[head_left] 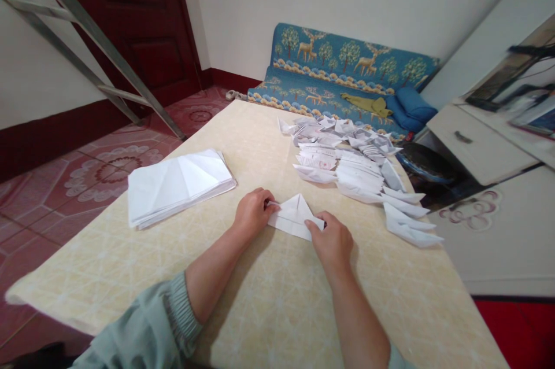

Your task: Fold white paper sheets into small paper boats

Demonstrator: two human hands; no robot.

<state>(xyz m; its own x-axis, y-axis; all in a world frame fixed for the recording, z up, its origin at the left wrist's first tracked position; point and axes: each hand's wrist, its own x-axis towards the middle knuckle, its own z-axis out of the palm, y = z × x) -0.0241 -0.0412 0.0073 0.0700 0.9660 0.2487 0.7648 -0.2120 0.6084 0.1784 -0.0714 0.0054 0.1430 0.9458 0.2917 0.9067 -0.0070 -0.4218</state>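
Observation:
A partly folded sheet of white paper (289,220), shaped like a hat with a peak and a band along its lower edge, is held between my two hands over the table. My left hand (254,211) pinches its left end, thumb on top. At the right end my right hand (332,237) grips it, the thumb pressing on the band and the fingers curled behind. To the left lies a stack of white paper sheets (182,184) with crease lines. Several folded paper boats (359,175) stand in rows at the right, some with print on them.
A pale yellow patterned cloth covers the table (243,311). Behind it stands a blue sofa (338,68) with deer patterns. A metal ladder (108,68) leans at the left by a dark red door (130,4). White drawers (468,137) stand at the right.

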